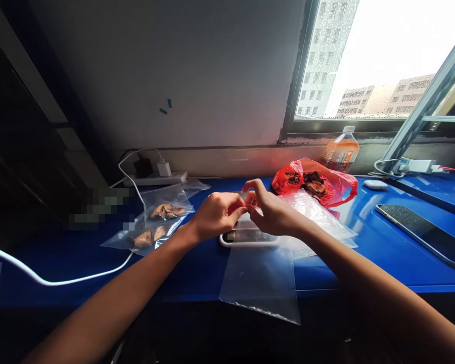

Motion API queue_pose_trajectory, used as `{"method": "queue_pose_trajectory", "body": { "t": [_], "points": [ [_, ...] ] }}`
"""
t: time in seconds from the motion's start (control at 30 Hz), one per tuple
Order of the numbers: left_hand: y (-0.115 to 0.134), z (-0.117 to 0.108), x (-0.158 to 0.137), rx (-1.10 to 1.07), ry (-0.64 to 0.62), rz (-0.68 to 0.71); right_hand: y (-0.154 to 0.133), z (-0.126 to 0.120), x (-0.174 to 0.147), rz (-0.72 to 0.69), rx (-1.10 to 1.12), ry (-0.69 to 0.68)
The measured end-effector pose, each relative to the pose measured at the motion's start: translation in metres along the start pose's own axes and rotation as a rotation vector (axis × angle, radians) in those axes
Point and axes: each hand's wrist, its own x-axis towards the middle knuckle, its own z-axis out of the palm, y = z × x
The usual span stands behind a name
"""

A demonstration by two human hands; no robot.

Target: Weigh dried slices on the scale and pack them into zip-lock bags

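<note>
Both hands meet at the top edge of a clear plastic bag [263, 283], which hangs down past the front edge of the blue table. My left hand [218, 215] pinches the bag's upper edge between thumb and fingers. My right hand [267, 210] grips the same edge close beside it, its fingers bent. No contents show in the bag. Behind it, a white-rimmed device [227, 241] lies partly hidden under the hands. Right of my right hand is a stack of clear bags [314, 230], with a red plastic bag [335, 182] of dried brown pieces [316, 186] behind it.
Clear bags with dried brown pieces [147, 236] lie at left on the blue table [197, 278]. A white cable [60, 283] runs to a power strip [155, 178]. At right are a phone [424, 235], a white case [375, 185], and a bottle [342, 150] by the window.
</note>
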Motion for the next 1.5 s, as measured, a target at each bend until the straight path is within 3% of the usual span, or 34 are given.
{"method": "queue_pose_trajectory", "body": {
  "t": [0.17, 0.47, 0.77, 1.07, 1.17, 1.27, 1.37, 1.5],
  "points": [
    [0.0, -0.005, 0.0, 0.094, 0.045, 0.016, 0.007, -0.003, 0.003, -0.017, 0.027, -0.03],
    [-0.002, -0.013, 0.002, 0.126, 0.126, 0.064, 0.007, -0.002, 0.006, -0.041, 0.047, 0.038],
    [-0.005, -0.042, 0.004, 0.167, 0.314, 0.05, 0.007, -0.015, 0.013, 0.079, 0.044, 0.123],
    [-0.013, -0.068, 0.002, 0.286, 0.388, 0.023, 0.026, -0.028, 0.015, 0.088, 0.111, 0.176],
    [-0.026, -0.077, 0.002, 0.19, 0.479, -0.049, 0.038, -0.033, 0.014, 0.162, 0.227, 0.235],
    [-0.041, -0.081, 0.002, -0.072, 0.554, -0.11, 0.036, -0.034, 0.012, 0.211, 0.478, 0.291],
    [-0.046, -0.073, 0.003, -0.308, 0.491, -0.085, 0.017, -0.025, 0.011, 0.159, 0.6, 0.235],
    [-0.029, -0.053, 0.002, -0.4, 0.319, -0.045, -0.003, -0.007, 0.011, 0.053, 0.507, 0.233]
  ]
}}
